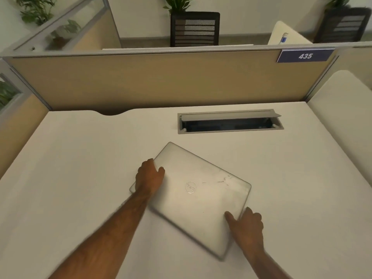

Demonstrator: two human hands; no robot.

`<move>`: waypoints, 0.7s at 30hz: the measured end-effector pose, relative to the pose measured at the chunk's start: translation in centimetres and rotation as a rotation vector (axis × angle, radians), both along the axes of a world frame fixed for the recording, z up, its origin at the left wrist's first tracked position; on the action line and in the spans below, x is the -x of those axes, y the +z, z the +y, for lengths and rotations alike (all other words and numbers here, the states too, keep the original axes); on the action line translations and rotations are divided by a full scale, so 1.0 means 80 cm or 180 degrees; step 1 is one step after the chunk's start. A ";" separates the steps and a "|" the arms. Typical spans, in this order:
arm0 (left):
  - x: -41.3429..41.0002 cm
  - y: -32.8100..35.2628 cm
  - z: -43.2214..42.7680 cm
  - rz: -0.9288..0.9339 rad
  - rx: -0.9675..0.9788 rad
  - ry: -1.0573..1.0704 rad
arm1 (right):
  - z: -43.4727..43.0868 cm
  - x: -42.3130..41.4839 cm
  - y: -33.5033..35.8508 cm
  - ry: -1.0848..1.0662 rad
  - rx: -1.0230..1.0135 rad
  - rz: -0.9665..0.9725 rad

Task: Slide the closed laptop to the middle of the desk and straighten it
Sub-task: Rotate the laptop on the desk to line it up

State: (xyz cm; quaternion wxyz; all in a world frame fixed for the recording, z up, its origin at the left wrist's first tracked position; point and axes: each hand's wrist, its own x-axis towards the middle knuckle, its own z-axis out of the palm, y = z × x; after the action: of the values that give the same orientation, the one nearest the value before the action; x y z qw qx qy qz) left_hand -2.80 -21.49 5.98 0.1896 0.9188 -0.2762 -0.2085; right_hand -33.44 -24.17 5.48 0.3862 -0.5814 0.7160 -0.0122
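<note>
Two bare forearms reach in from the bottom of the view over the pale desk [70, 158]. The right hand [248, 226] sits at the near right edge of the laptop [201, 190], thumb laid flat on the lid and the other fingers curled down over the side — a loose clasp on the rim rather than a tight pinch. How far the fingers reach under the edge cannot be made out. The left hand [150, 176] grips the laptop's left side further up, thumb on top of the lid, fingers wrapped around the edge and partly hidden behind it.

The silver laptop is closed and lies flat on the desk, roughly at its centre from side to side. It is plainly skewed — one corner points away toward the partition and the opposite corner points back at the person. A round logo shows in the middle of the lid, with faint scuffs to its right.

Beyond the laptop, a cable tray [230, 121] is set into the desk, its grey flap lifted. Behind it stands the tan partition [151, 81] with a blue sign [305, 55] reading 435. Past the partition are a black mesh chair [194, 29] and potted plants.
</note>
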 end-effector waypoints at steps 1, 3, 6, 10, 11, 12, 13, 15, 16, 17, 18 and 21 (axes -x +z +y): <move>-0.002 -0.002 -0.002 0.0001 -0.0020 0.0024 | 0.000 -0.003 0.002 -0.0005 -0.0020 -0.0016; -0.003 -0.005 -0.004 -0.0038 -0.0042 0.0066 | -0.001 -0.010 0.005 -0.0076 -0.0016 -0.0091; -0.002 -0.008 -0.004 -0.0123 -0.0032 0.0068 | -0.001 -0.021 0.007 -0.0313 -0.0034 -0.0293; -0.011 -0.013 -0.009 -0.0126 -0.0017 0.0139 | -0.004 -0.028 0.007 -0.0792 -0.0150 -0.0584; -0.016 -0.014 -0.011 -0.0075 -0.0019 0.0167 | -0.006 -0.028 0.006 -0.0916 -0.0170 -0.0650; -0.020 -0.015 -0.013 -0.0027 -0.0029 0.0174 | -0.007 -0.027 0.005 -0.1010 -0.0175 -0.0703; -0.024 -0.016 -0.014 0.0010 -0.0044 0.0158 | -0.008 -0.026 0.004 -0.1064 -0.0162 -0.0748; -0.032 -0.018 -0.015 0.0072 -0.0048 0.0108 | -0.010 -0.025 0.002 -0.1088 -0.0111 -0.0800; -0.036 -0.019 -0.015 0.0103 -0.0027 0.0090 | -0.010 -0.025 0.002 -0.1081 -0.0083 -0.0806; -0.039 -0.021 -0.014 0.0131 -0.0005 0.0078 | -0.010 -0.024 0.001 -0.1066 -0.0059 -0.0802; -0.041 -0.023 -0.014 0.0161 0.0014 0.0071 | -0.010 -0.024 -0.001 -0.1047 -0.0044 -0.0795; -0.041 -0.024 -0.010 0.0260 0.0090 0.0126 | -0.012 -0.019 -0.004 -0.1009 -0.0003 -0.0810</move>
State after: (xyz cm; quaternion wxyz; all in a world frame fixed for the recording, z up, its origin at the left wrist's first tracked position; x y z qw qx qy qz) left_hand 0.51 -22.32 4.05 0.2179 0.9121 -0.2529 -0.2381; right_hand -31.89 -25.09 5.17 0.4671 -0.4550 0.7440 -0.1459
